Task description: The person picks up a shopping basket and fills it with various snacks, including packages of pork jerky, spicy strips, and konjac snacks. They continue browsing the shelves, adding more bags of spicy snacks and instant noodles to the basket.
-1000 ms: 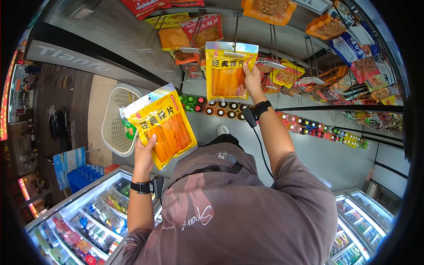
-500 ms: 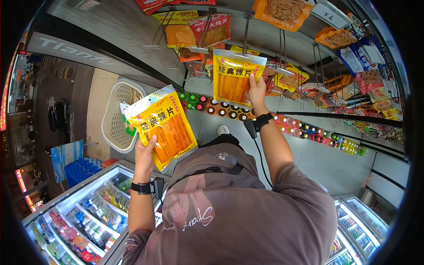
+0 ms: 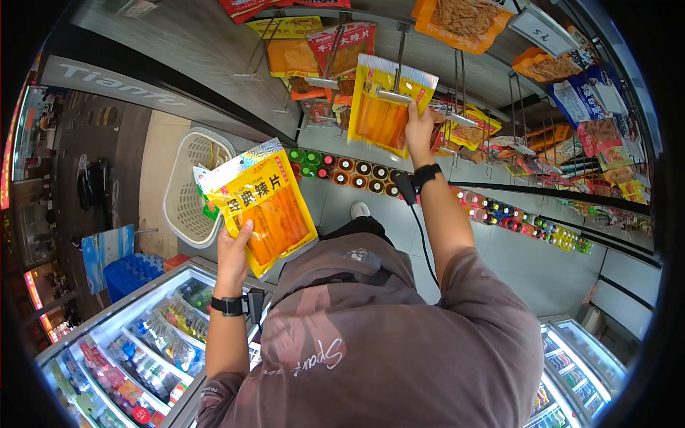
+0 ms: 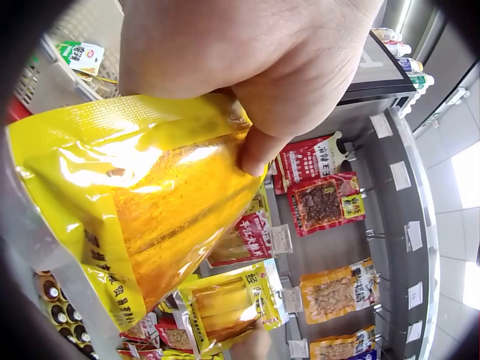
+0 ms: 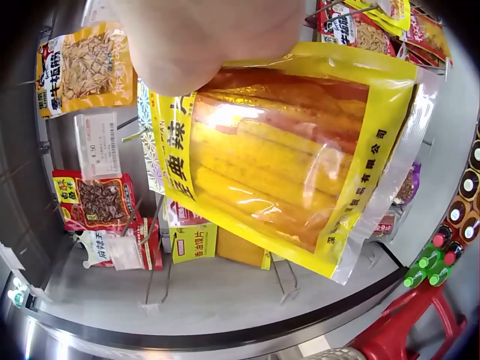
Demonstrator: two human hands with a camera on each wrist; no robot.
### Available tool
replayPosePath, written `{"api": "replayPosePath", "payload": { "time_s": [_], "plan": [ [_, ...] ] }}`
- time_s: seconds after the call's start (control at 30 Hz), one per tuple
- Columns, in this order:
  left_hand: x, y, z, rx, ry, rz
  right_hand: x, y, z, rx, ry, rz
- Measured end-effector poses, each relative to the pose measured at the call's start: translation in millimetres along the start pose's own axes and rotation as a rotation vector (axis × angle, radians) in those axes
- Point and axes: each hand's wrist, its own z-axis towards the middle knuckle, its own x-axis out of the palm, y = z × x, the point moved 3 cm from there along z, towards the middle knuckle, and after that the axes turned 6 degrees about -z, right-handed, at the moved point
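Yellow snack packet [image 3: 374, 128] is up at the display rack, gripped along its side edge by our right hand [image 3: 419, 132]; the label end of a metal hook [image 3: 401, 50] shows in front of it, and we cannot tell whether the packet hangs there. Lower down, our left hand [image 3: 232, 250] grips a matching yellow packet [image 3: 275, 210], thumb across its front, black lettering facing us. Near it, a pale basket [image 3: 175, 178] holds a green-and-white packet [image 4: 81, 56]. Beside the hook hang a red packet [image 3: 346, 46] and an orange packet [image 3: 462, 21]. Beneath, bottles [image 3: 360, 171] stand in rows on the floor [image 3: 492, 260]. Behind our left arm, we see a lit display case [image 3: 118, 307].
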Motion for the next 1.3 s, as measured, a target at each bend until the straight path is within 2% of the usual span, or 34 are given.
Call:
{"api": "replayPosePath", "payload": {
  "time_s": [0.07,0.27,0.33,0.4,0.43,0.53,0.57,0.6,0.63,0.67,0.7,0.77,0.83,0.9,0.93,1.0,1.07,1.13,1.2,1.27,1.3],
  "plan": [
    [2.2,-3.2,-2.6,-0.013,-0.025,0.021,10.1,-12.0,31.2,-0.061,-0.061,-0.01],
    [3.9,-3.9,-12.1,0.02,-0.127,0.101,32.9,-43.9,113.1,-0.005,-0.172,-0.073],
    [4.5,-2.0,-16.1,0.016,-0.159,0.102,39.7,-70.4,138.7,-0.027,-0.17,-0.055],
    [1.8,-0.1,-20.2,0.007,-0.168,0.093,41.3,-84.7,146.3,0.11,-0.129,-0.24],
    [-0.5,-1.2,-22.1,0.005,-0.173,0.096,42.9,-87.8,140.9,0.114,-0.124,-0.239],
    [0.9,-2.0,-23.3,-0.005,-0.156,0.106,33.0,-100.0,114.1,-0.11,-0.434,-0.36],
    [1.9,-2.2,-21.8,-0.007,-0.148,0.111,30.6,-117.4,104.8,-0.063,-0.369,-0.212],
    [3.2,-2.5,-20.5,-0.008,-0.136,0.116,12.8,-67.0,73.5,0.063,-0.213,-0.196],
    [5.0,-3.5,-18.0,0.006,-0.118,0.128,9.6,-71.7,52.8,0.094,-0.221,-0.291],
    [7.8,-4.9,-14.8,0.008,-0.105,0.127,14.7,-113.1,38.9,-0.048,-0.18,-0.41],
    [13.4,-6.7,-11.9,0.024,-0.047,0.114,13.4,-93.5,8.7,0.072,-0.009,-0.17],
    [27.5,-10.5,-5.6,0.03,0.058,0.117,17.8,-63.0,-50.3,0.271,0.473,0.217],
    [38.7,-4.0,3.3,-0.001,0.135,0.134,16.0,-4.4,-100.6,0.248,0.832,0.427],
    [50.6,3.2,12.2,-0.043,0.256,0.18,13.7,43.1,-136.8,0.244,1.026,0.61],
    [59.5,5.2,15.0,-0.045,0.28,0.184,7.3,74.8,-145.5,0.179,1.047,0.665],
    [79.7,9.5,18.0,-0.042,0.397,0.185,3.0,94.8,-154.1,0.157,0.949,0.57],
    [84.6,17.2,25.6,-0.105,0.444,0.19,1.8,82.1,-153.7,0.209,0.852,0.56],
    [92.7,17.3,29.5,0.036,0.428,0.282,0.7,69.0,-148.6,0.26,0.768,0.553],
    [81.2,20.2,31.7,0.034,0.395,0.369,-14.5,51.8,-136.0,0.296,0.702,0.524],
    [69.7,19.1,32.4,-0.066,0.307,0.438,-27.3,25.7,-118.6,0.249,0.601,0.308],
    [61.1,20.5,31.4,-0.116,0.323,0.388,-28.3,2.2,-110.2,0.287,0.536,0.276]
  ]
}}
